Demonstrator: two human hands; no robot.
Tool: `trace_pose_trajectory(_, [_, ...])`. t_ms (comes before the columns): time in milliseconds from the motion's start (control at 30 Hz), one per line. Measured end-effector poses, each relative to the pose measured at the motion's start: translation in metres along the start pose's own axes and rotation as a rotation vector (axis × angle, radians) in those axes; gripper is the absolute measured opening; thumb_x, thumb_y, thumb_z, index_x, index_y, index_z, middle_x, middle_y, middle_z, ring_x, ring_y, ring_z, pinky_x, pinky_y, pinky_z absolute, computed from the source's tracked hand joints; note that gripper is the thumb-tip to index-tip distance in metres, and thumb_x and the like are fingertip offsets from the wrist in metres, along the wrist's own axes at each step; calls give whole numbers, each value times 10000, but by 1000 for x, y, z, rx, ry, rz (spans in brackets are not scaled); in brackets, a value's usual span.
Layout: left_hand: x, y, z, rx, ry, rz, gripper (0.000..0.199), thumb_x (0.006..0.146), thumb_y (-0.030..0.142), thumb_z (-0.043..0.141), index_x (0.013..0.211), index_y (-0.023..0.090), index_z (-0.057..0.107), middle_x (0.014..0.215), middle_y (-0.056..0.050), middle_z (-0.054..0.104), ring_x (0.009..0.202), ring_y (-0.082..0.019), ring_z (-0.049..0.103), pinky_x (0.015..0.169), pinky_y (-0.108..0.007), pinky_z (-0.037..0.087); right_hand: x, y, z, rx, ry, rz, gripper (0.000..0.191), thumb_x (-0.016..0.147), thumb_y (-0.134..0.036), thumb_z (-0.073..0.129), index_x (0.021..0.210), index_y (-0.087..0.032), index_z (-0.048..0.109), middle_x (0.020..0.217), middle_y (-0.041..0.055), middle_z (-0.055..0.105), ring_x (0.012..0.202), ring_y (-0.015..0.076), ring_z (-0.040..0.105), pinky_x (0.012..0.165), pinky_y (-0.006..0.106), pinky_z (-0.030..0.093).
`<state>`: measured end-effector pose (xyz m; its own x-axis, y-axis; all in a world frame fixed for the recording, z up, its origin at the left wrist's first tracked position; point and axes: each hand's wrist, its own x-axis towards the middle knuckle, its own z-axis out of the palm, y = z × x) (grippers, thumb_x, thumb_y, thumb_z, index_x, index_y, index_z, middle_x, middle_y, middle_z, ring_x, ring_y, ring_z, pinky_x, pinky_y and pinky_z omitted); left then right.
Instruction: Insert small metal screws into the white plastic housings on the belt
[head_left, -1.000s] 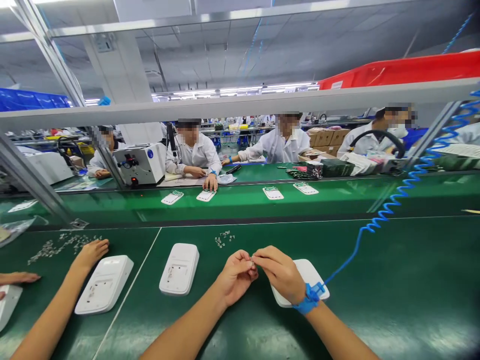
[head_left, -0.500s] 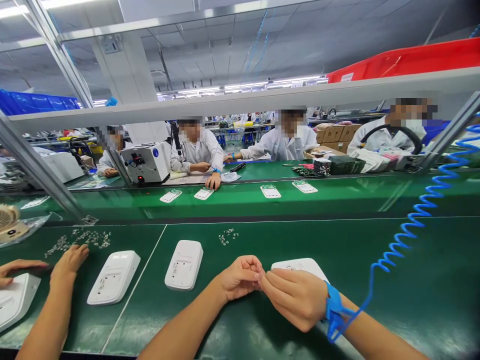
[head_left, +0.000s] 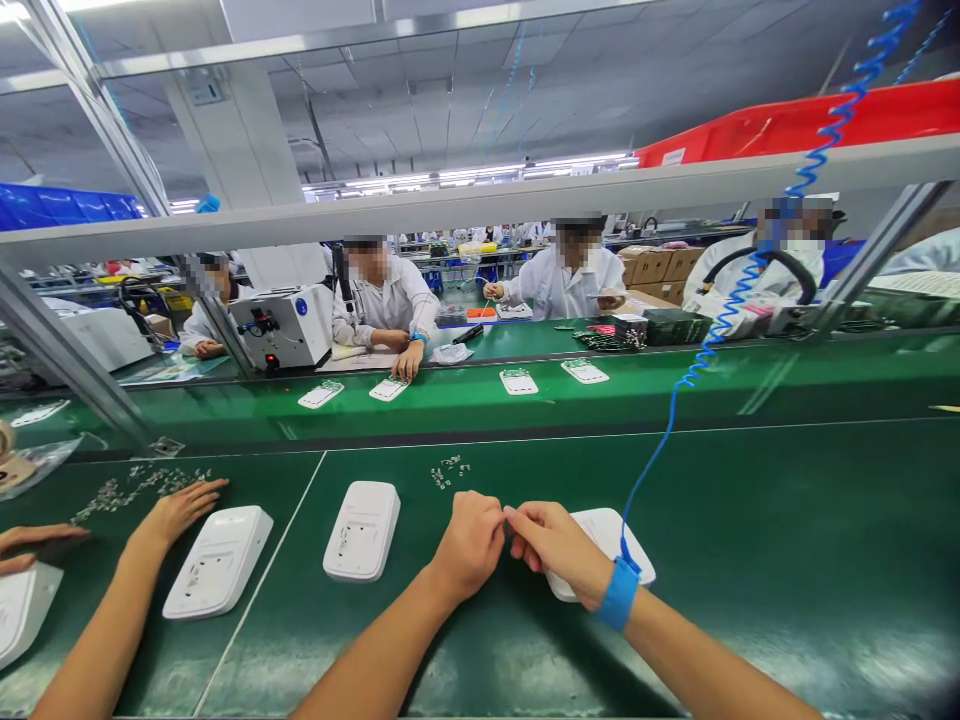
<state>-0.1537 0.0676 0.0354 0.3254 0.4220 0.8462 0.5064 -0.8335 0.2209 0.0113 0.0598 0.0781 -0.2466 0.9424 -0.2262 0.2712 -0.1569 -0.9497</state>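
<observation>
My left hand (head_left: 471,545) is closed, its fingertips meeting those of my right hand (head_left: 556,542) above the green work surface (head_left: 787,560). Both hands pinch at the same spot; whatever lies between the fingertips is too small or hidden to make out. A blue wrist strap (head_left: 619,594) with a cord circles my right wrist. Partly covered by the right hand and wrist, a white plastic housing (head_left: 626,545) lies on the surface. Another white housing (head_left: 362,530) lies left of my left hand. Beyond the hands is a small scatter of tiny metallic pieces (head_left: 450,470).
At the left, a co-worker's hand (head_left: 180,510) touches a larger spread of small pieces (head_left: 112,495), near a third white housing (head_left: 217,562). The blue coiled cord (head_left: 724,320) hangs at the right. Across a metal frame, a green conveyor (head_left: 442,405) carries white panels with green boards.
My hands have turned and lifted slightly, fingertips still together. The blue cord has swung left and now hangs from above. The co-worker's hand at the left has moved right and stretched its fingers.
</observation>
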Motion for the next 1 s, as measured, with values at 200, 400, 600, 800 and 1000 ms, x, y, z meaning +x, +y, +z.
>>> trace_pose_trajectory(200, [-1,7,-2,112,-11,124,173,898,61,483,1005,176,555,893,-49,639,816,-160,549,771,-317,395,2,0,-1,200,-117,139,292,905,-394,500,712,-178,537,574,-18,540,419,70,411,413,200,232])
trace_pose_trajectory(400, [-4,18,16,-383,154,-698,51,900,244,577,896,198,598,852,-32,635,785,-148,572,737,-285,437,3,11,-2,-280,153,-407,235,906,-286,505,728,-183,620,669,19,590,588,139,529,549,265,383])
trace_pose_trajectory(600, [4,23,23,-1089,292,-1235,305,699,323,805,834,160,586,738,13,580,694,-91,520,688,-223,408,4,28,-3,-802,379,-970,261,988,-152,410,838,-179,622,781,51,591,708,159,546,644,295,409])
trace_pose_trajectory(800, [5,22,23,-1272,350,-1291,288,655,240,816,761,162,561,627,36,540,600,-71,464,625,-216,356,3,22,-10,-1234,465,-1342,172,947,-78,478,959,-120,645,724,63,579,652,183,483,590,349,364])
trace_pose_trajectory(1000, [13,16,8,-1654,132,-1325,290,628,145,821,788,154,579,676,16,574,587,-61,474,634,-219,359,7,16,-21,-976,291,-1432,171,947,-96,507,1018,-176,641,820,64,630,716,167,564,655,329,461])
